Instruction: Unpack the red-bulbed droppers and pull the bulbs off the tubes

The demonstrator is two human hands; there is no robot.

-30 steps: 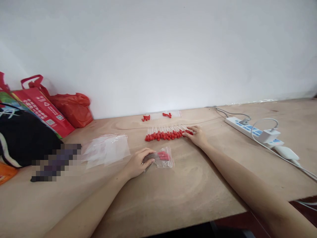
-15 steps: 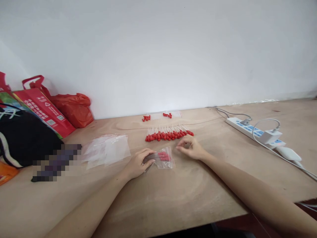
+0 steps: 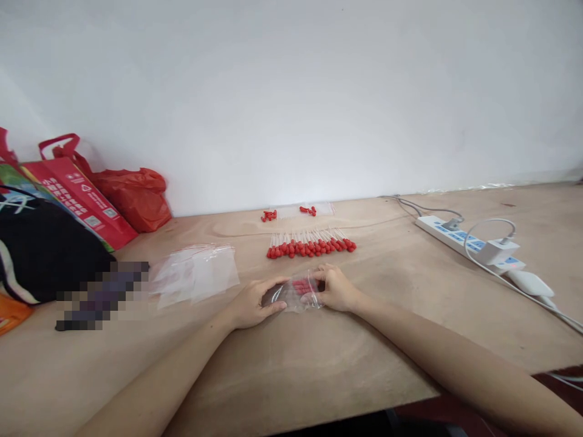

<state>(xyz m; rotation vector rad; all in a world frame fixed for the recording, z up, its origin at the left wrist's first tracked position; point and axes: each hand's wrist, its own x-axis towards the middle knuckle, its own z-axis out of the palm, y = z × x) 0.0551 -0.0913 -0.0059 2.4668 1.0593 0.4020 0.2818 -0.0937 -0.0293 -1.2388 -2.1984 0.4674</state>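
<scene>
A clear zip bag (image 3: 291,298) with several red-tipped sticks inside lies low over the table between my hands. My left hand (image 3: 255,303) is closed on its left end, thumb in front and fingers behind. At its right end, by the zip, my right hand (image 3: 337,290) grips the bag with thumb and fingers on either side of the red tips. Just beyond, a row of white sticks with red tips (image 3: 310,247) lies on the table, tips toward me. A stack of flat, clear zip bags (image 3: 200,273) rests left of my left hand.
Filled clear bags with red tips (image 3: 308,210) lie near the wall. On the right are a power strip (image 3: 449,233) with plugs and a white cable (image 3: 492,273). Red bags (image 3: 132,197), a black bag (image 3: 50,249) and a blurred dark item (image 3: 107,297) stand or lie on the left.
My right hand has moved left and down from beside the bag and taken hold of its right end. My left hand keeps its hold on the left end.
</scene>
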